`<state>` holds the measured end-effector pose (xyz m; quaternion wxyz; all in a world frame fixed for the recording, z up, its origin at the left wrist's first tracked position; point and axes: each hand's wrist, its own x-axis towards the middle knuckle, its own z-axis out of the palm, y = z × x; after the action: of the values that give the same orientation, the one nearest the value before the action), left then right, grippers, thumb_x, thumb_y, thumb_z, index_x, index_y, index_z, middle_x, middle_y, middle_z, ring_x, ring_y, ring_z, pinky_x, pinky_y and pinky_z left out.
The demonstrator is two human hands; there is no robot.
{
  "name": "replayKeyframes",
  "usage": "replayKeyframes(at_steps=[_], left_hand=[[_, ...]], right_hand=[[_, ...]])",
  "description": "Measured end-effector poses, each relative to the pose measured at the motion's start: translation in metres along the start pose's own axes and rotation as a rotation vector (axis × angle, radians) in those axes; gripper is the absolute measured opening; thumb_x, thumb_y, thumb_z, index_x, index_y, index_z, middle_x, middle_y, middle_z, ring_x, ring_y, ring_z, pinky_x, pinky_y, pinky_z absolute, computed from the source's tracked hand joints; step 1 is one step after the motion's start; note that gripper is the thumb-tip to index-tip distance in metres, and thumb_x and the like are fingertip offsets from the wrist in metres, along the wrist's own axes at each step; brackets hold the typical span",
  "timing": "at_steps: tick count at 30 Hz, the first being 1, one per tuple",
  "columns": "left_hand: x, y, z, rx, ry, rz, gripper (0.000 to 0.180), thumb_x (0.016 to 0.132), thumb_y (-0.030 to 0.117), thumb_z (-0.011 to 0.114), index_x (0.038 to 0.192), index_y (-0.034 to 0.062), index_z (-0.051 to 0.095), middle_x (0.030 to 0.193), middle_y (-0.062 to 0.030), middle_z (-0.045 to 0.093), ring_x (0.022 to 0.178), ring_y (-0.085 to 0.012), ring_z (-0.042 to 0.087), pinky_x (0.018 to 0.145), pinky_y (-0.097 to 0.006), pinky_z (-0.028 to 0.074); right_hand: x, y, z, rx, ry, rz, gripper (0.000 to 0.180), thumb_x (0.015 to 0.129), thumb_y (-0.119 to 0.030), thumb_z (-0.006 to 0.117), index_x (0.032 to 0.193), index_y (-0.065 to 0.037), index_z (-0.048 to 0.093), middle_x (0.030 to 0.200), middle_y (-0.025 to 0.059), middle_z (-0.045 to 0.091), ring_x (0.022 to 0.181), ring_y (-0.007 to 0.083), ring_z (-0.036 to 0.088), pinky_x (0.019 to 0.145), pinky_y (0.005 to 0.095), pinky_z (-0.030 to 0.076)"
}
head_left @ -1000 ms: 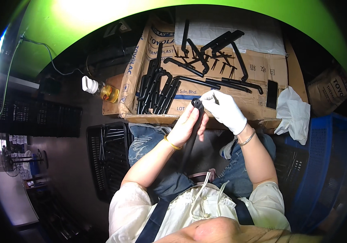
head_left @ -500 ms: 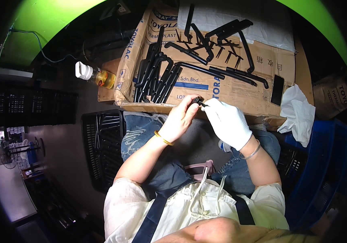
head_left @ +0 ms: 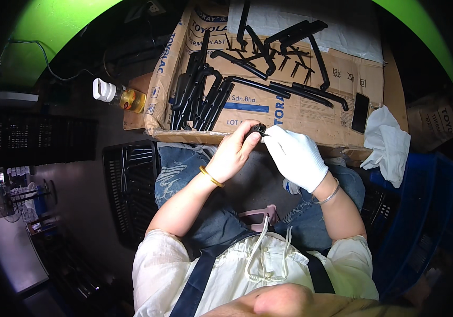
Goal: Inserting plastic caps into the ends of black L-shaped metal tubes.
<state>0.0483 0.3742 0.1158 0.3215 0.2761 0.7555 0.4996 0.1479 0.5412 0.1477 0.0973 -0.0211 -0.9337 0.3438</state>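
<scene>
My bare left hand (head_left: 231, 155), with a yellow bangle at the wrist, is closed around a small black plastic part (head_left: 258, 128) in front of the cardboard's near edge. Most of that part is hidden by the fingers. My right hand (head_left: 297, 159) wears a white glove, and its fingertips are pinched together against the part's right side. Whatever those fingertips grip is too small to make out. Beyond my hands, black plastic bent arms (head_left: 217, 103) lie bunched on the left of the cardboard (head_left: 319, 127). More bent arms (head_left: 255, 84) and small black pronged pieces (head_left: 303, 67) are spread farther back.
A phone (head_left: 361, 113) and a crumpled white cloth (head_left: 386, 145) lie at the cardboard's right. On the left stands a bottle of yellow liquid (head_left: 132, 100). A black crate (head_left: 131, 190) of black parts sits left of my legs; blue crates (head_left: 422, 206) are at the right.
The black part has turned slightly in my left fingers, and the gloved fingertips have pressed closer to it. The whole view has shifted a little; the parts on the cardboard lie as before.
</scene>
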Motion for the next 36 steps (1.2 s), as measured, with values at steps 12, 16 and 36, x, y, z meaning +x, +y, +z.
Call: replayKeyframes(at_steps=[12,16,36], left_hand=[[-0.003,0.0,-0.006,-0.049,-0.016,-0.015,0.028,0.102,0.027,0.051,0.118,0.0043,0.054,0.082,-0.0083,0.058,0.074,-0.0142,0.055,0.072,-0.029,0.047],[0.002,-0.003,-0.007,-0.217,0.041,-0.025,0.031,0.104,0.026,0.047,0.128,0.0062,0.046,0.082,-0.0005,0.052,0.067,-0.0092,0.047,0.066,-0.026,0.045],[0.002,0.031,-0.013,-1.019,-0.267,0.102,0.051,0.102,0.038,0.046,0.142,0.0061,0.042,0.13,-0.0065,0.055,0.119,-0.0178,0.052,0.107,-0.037,0.037]], right_hand=[[0.016,0.045,-0.008,-0.073,0.216,0.197,0.013,0.095,-0.02,0.055,0.094,-0.008,0.059,0.069,0.0172,0.064,0.064,0.0375,0.066,0.056,0.0455,0.053],[0.014,0.009,0.006,0.257,0.242,0.084,0.024,0.094,-0.025,0.062,0.111,-0.008,0.06,0.088,0.0197,0.068,0.076,0.0358,0.068,0.062,0.0425,0.053],[0.035,-0.032,-0.033,0.518,0.115,-0.172,0.027,0.085,-0.016,0.072,0.108,-0.001,0.068,0.097,0.0141,0.072,0.085,0.0265,0.072,0.075,0.0322,0.056]])
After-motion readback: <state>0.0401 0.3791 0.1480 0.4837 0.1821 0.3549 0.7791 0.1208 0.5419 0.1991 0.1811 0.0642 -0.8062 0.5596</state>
